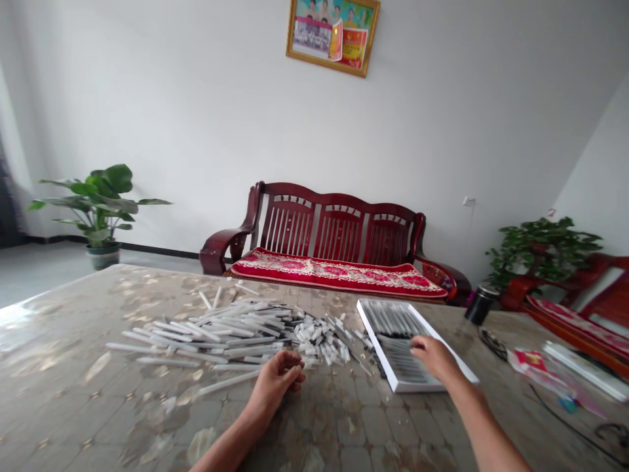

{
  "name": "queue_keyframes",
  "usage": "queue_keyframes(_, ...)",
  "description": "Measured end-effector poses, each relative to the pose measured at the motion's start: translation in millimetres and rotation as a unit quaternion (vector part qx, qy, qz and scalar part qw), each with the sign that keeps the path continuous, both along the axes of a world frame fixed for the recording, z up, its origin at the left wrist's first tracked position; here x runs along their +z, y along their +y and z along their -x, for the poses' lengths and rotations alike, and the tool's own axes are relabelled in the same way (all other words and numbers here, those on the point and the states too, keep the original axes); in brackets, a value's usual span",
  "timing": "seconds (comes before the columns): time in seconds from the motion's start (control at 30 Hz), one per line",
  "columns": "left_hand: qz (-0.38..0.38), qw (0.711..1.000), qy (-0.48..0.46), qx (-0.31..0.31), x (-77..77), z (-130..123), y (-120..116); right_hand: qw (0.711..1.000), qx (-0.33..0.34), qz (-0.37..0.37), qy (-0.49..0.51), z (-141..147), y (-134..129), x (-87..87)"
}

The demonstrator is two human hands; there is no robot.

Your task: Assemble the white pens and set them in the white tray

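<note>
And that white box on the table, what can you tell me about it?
The white box is shallow, open-topped and rectangular, with low, plain walls; whether it is card or plastic, I can't tell. It lies flat on the patterned table, right of the loose pile. Slim greyish pieces lie side by side inside, in a far row and a near one. The right hand is over its near part; any contact is unclear.
</note>
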State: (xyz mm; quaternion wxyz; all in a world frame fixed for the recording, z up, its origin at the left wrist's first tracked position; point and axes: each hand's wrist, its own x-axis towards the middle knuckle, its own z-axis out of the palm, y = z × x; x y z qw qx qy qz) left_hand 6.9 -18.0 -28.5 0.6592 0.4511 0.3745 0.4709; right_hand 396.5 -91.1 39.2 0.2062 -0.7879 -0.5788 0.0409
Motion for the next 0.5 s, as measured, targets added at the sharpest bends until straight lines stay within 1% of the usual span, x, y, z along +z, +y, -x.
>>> queue_keyframes(0.1,0.009,1.0,0.001,0.001,0.5,0.2,0.5,0.992,-0.035,0.031,-0.119,-24.5,-14.0,1.2)
queue_keyframes(0.17,0.012,1.0,0.002,0.001,0.2,0.8,0.9,0.987,-0.041,0.039,-0.152,-30.1,-16.6,-0.5)
queue_keyframes(0.33,0.016,1.0,0.002,0.001,-1.4,3.1,2.9,0.985,-0.02,0.029,-0.167,-27.6,-8.0,-10.3)
queue_keyframes(0.5,0.011,1.0,0.0,0.001,-1.2,4.3,3.9,0.989,0.006,0.031,-0.147,-22.2,2.7,-22.0)
